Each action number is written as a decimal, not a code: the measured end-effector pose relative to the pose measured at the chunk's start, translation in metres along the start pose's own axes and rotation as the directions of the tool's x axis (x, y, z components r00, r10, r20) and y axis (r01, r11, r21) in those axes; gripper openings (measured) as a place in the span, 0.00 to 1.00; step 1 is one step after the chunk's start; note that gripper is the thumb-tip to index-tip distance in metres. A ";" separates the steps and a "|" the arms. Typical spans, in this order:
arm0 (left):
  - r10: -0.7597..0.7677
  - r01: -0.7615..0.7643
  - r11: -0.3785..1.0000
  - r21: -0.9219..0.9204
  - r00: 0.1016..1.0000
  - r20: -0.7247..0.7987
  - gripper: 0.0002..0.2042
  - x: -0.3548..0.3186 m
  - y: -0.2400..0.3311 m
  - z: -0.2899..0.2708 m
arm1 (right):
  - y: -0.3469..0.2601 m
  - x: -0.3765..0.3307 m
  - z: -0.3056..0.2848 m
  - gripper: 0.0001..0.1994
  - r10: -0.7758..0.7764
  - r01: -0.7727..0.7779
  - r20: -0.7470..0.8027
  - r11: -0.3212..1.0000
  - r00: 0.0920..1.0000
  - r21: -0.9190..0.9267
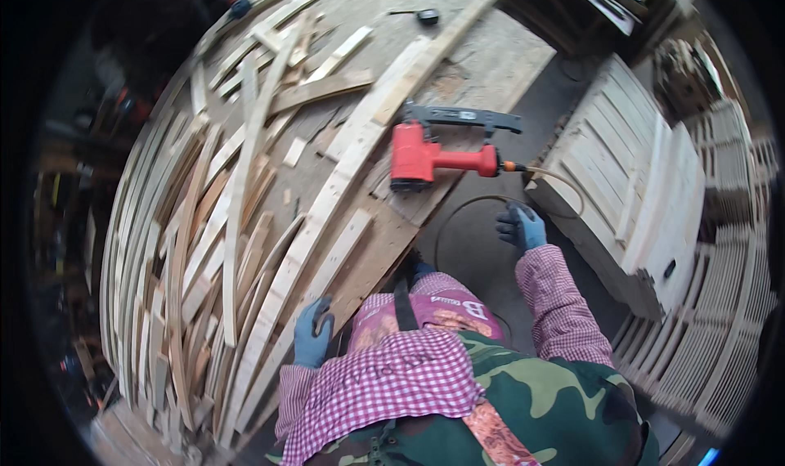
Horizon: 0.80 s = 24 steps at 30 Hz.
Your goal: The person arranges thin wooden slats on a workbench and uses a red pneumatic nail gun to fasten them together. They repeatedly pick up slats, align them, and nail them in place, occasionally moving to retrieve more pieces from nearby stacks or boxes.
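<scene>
My left hand (313, 335), in a blue glove, is at the near edge of the worktable beside a short pale board (339, 255). Its fingers are parted and nothing shows in them. Out over the floor, to the right of the table, my gloved right hand (522, 226) hangs with loosely bent fingers and holds nothing. A red nail gun (414, 157) with a black magazine lies at the table's right edge, just beyond that hand. An air hose (564, 177) runs from its handle. One long pale plank (327, 200) lies diagonally between the nail gun and the wood heap.
Many loose wooden strips (176, 262) cover the left of the worktable (499, 65). At its far side lies a black tape measure (428, 16). On the right stand a stack of slatted wooden panels (609, 139) and more stacked slats (695, 327).
</scene>
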<state>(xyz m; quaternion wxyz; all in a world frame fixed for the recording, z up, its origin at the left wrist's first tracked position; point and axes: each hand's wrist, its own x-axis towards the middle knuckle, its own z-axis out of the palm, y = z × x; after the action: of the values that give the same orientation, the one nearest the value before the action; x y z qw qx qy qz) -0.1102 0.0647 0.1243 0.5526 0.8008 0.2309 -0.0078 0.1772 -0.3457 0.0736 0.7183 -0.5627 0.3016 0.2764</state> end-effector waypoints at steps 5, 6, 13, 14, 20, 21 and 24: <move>-0.041 0.065 0.986 0.155 0.987 -0.152 0.18 -0.034 0.013 -0.005 | -0.002 -0.005 0.048 0.19 -0.182 0.222 0.158 0.930 0.971 -0.294; -0.069 0.096 0.985 0.142 0.981 -0.183 0.18 -0.046 0.007 -0.004 | -0.003 -0.015 0.071 0.18 -0.203 0.245 0.148 0.894 0.968 -0.376; -0.187 0.249 0.962 0.110 0.899 -0.396 0.19 -0.116 -0.021 0.023 | 0.025 0.058 0.102 0.21 -0.413 0.732 0.605 0.423 0.681 -0.535; -0.211 0.278 0.956 0.096 0.876 -0.435 0.19 -0.122 -0.020 0.028 | 0.024 0.074 0.103 0.21 -0.431 0.752 0.616 0.369 0.659 -0.547; -0.329 0.400 0.917 -0.010 0.740 -0.587 0.18 -0.136 -0.011 0.057 | -0.011 0.096 0.136 0.20 -0.344 0.670 0.663 -0.116 0.665 -0.733; -0.344 0.421 0.907 -0.012 0.726 -0.596 0.18 -0.135 -0.005 0.059 | -0.012 0.087 0.148 0.21 -0.356 0.674 0.684 -0.176 0.636 -0.718; -0.428 0.507 0.861 -0.051 0.666 -0.611 0.19 -0.139 0.006 0.074 | -0.006 0.070 0.177 0.21 -0.368 0.802 0.858 -0.350 0.358 -0.485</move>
<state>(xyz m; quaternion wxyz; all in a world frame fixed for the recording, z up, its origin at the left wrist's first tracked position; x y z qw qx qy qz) -0.2143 -0.0525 0.1377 0.3781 0.7066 0.5911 0.0917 0.2500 -0.1704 0.0577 0.2427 -0.8650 -0.4364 0.0484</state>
